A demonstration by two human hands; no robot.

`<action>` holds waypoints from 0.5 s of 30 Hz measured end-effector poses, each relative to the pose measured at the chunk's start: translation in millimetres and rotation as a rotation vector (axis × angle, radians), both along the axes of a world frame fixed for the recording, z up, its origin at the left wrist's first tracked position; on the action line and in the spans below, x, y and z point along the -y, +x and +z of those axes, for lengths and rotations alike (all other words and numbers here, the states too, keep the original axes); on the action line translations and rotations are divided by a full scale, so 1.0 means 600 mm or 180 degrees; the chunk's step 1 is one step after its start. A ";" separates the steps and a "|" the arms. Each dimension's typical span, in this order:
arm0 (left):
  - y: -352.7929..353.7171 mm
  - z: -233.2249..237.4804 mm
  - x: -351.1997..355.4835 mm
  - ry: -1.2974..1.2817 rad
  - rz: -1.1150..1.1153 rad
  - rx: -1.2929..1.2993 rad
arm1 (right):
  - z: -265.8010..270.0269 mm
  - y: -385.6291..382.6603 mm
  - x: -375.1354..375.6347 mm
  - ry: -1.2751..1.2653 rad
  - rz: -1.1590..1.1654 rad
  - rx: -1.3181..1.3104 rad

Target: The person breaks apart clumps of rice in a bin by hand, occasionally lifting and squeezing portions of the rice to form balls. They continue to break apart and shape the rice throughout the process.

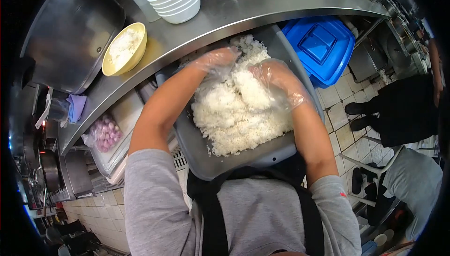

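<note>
A deep grey tub (216,166) holds a large heap of cooked white rice (243,136), clumped in places. Both my hands wear thin clear plastic gloves and are in the tub. My left hand (219,60) reaches across to the far side of the heap, its fingertips at the rice and hard to make out. On the right side of the heap, my right hand (279,80) curls its fingers round a lump of rice. Loose plastic of that glove hangs about the wrist.
Beyond the tub runs a steel counter (225,14) with a yellow bowl (140,52) of rice, stacked white bowls (180,14) and a big pot (70,35). A blue lidded container (328,45) stands right. Peeled shallots (107,133) lie bagged at left. Other people (408,110) are at far right.
</note>
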State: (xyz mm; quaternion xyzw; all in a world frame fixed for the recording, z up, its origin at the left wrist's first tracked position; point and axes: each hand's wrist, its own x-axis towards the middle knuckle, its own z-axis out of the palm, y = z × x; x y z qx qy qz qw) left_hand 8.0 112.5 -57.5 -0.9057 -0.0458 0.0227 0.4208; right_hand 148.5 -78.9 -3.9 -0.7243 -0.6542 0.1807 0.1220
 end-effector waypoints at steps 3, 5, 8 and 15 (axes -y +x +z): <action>0.061 -0.031 -0.060 0.3360 -0.1123 0.0410 | 0.003 -0.002 -0.002 -0.0280 -0.0016 -0.0087; 0.113 -0.076 -0.080 0.3597 -0.0682 0.1349 | 0.010 -0.006 -0.004 -0.0497 -0.0019 -0.0106; 0.151 -0.121 -0.095 0.3464 -0.0248 0.2071 | -0.007 -0.007 0.000 -0.0048 0.0053 -0.0068; 0.037 -0.083 -0.102 0.0459 -0.0184 0.0257 | 0.000 -0.007 -0.001 -0.0118 0.0101 -0.0096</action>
